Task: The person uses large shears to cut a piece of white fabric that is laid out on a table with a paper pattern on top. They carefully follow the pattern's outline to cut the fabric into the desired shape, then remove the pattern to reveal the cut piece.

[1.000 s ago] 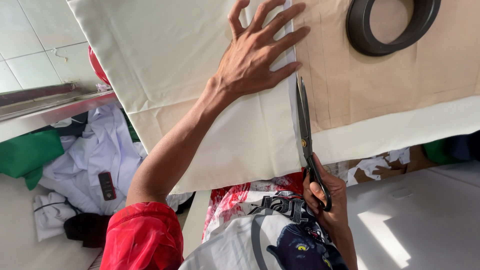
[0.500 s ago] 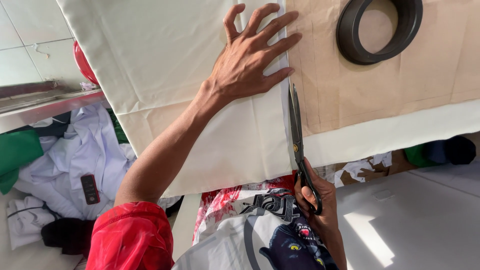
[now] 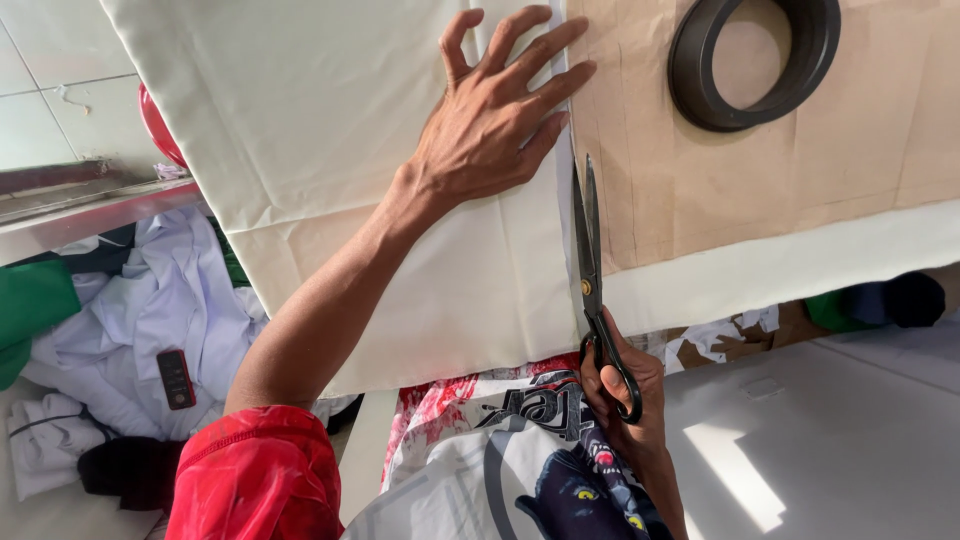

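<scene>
Right hand [image 3: 622, 395] nearest, fingers clenched thru the handles of the tailor's shears [image 3: 592, 270]; blades w/ long axis pointing away, along the brown paper pattern [image 3: 700, 190] edge. Beyond, left hand [image 3: 495, 115] lies flat, fingers splayed, pinning cream fabric [image 3: 330, 130] just left of the blades. Black ring weight [image 3: 755, 60] farther right.

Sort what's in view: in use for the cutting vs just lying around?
In use:
- scissors, in the right hand
- cream cloth, pressed flat by the left hand
- brown paper pattern
- black ring, resting on the pattern

Lying about:
- white clothes with a small dark phone
- green cloth
</scene>
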